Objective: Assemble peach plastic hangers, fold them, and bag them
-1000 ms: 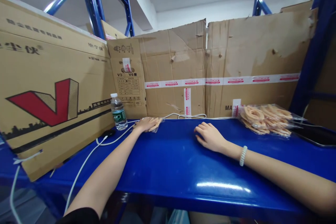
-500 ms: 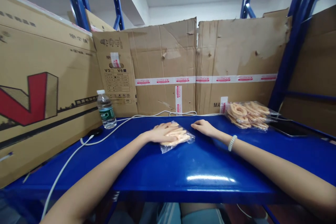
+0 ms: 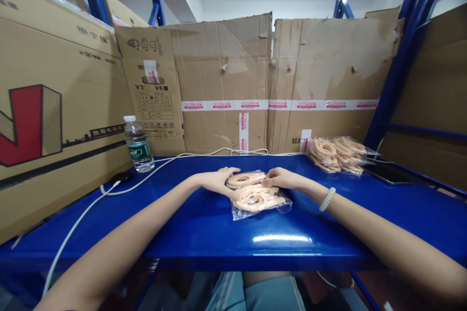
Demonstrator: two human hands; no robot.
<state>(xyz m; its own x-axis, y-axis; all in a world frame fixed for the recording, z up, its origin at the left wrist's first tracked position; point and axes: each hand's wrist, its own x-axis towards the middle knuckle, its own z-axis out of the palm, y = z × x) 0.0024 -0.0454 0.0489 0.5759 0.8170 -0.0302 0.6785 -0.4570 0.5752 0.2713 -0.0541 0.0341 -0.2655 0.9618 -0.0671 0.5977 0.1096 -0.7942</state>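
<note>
A clear plastic bag of pale, peach-coloured coiled rings lies flat on the blue table in front of me. My left hand rests at the bag's left side, fingers and thumb spread apart, the thumb touching its lower left part. At the upper right edge of the bag is my right hand, its fingers curled and thumb and forefinger closed on the plastic. A pale beaded bracelet circles the right wrist.
Several similar bags of rings are piled at the back right, beside a dark flat device. A water bottle stands at the left. A white cable runs along the back. Cardboard panels wall off the table.
The left hand has slid off the top of the bag to its left side, uncovering the rings. My right hand has come to the bag's right edge. The view has shifted slightly.
</note>
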